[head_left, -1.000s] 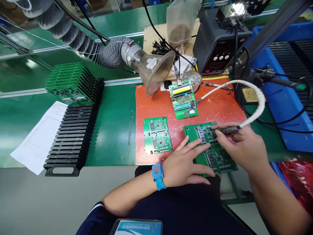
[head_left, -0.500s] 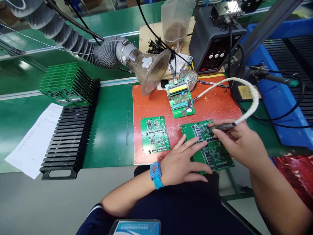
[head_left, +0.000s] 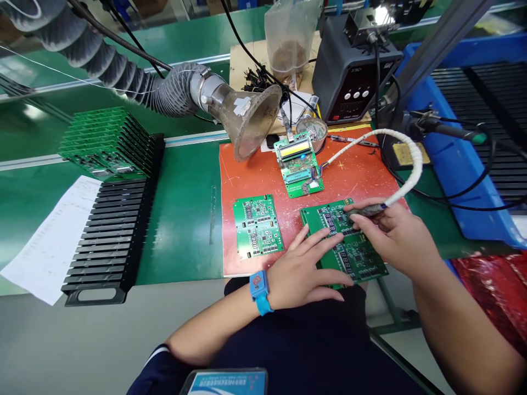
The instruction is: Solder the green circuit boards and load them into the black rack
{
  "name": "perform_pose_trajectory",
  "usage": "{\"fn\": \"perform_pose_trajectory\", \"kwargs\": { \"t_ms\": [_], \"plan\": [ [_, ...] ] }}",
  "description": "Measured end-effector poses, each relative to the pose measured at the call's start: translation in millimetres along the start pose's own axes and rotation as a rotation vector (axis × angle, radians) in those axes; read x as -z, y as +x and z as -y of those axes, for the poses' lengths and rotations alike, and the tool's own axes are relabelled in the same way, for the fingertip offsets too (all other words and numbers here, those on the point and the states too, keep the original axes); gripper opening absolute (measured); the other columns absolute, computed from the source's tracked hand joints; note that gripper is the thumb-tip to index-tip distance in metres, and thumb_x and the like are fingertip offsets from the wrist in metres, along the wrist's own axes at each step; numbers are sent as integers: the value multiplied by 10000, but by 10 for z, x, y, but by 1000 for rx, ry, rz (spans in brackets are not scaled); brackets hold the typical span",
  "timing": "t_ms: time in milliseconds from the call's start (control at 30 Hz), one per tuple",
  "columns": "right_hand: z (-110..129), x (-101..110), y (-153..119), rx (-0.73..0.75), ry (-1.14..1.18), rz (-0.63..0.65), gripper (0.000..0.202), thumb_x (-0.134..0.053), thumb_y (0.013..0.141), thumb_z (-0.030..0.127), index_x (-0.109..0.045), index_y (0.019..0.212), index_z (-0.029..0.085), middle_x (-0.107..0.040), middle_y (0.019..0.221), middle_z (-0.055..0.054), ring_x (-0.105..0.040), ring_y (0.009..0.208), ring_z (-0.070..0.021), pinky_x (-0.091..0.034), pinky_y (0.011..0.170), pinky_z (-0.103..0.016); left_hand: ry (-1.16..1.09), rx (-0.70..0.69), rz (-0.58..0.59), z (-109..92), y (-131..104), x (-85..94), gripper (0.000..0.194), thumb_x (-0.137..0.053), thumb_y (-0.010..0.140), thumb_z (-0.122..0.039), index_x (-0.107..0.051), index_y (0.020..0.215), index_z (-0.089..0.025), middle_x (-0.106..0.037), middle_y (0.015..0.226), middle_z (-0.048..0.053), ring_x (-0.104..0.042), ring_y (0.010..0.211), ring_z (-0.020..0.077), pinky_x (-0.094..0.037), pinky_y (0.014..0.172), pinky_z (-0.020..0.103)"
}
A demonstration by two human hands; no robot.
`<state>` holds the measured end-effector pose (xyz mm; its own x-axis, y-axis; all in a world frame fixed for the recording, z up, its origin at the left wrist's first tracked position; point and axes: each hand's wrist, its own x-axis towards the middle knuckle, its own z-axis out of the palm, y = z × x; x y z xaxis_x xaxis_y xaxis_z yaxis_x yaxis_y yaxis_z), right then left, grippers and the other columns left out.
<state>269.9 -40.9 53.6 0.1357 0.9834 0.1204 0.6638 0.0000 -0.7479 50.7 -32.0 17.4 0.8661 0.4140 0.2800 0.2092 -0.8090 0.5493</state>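
My left hand, with a blue strap on its wrist, lies with spread fingers on the left part of a green circuit board. This board appears to rest on others at the near edge of the orange mat. In my right hand is a dark probe, its tip end at the board's upper part; the exact contact is hidden by the fingers. A white-wrapped cable runs from the probe to a lit green programmer board with a small yellow display. Left of my hands lies another circuit board.
A fume-extraction funnel hangs over the mat's back left. At the left, a black rack holds several upright green boards beside a paper sheet. A soldering station and a blue bin stand at the right.
The whole view has shifted slightly, with most things a little further left. Both hands, the probe and the boards keep nearly the same positions relative to each other.
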Motion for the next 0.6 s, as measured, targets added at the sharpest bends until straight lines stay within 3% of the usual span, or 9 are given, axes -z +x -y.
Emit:
{"fn": "perform_pose_trajectory", "kwargs": {
  "t_ms": [600],
  "plan": [
    [-9,9,-8,-32,20,13,208,-601,865,350,-645,996,194,-709,843,-41,-675,670,-152,-549,622,-239,-7,23,10,-45,26,9,324,-526,909,-525,-719,1044,-302,-333,1507,139,-211,1458,319,-183,1156,614]
  ]
}}
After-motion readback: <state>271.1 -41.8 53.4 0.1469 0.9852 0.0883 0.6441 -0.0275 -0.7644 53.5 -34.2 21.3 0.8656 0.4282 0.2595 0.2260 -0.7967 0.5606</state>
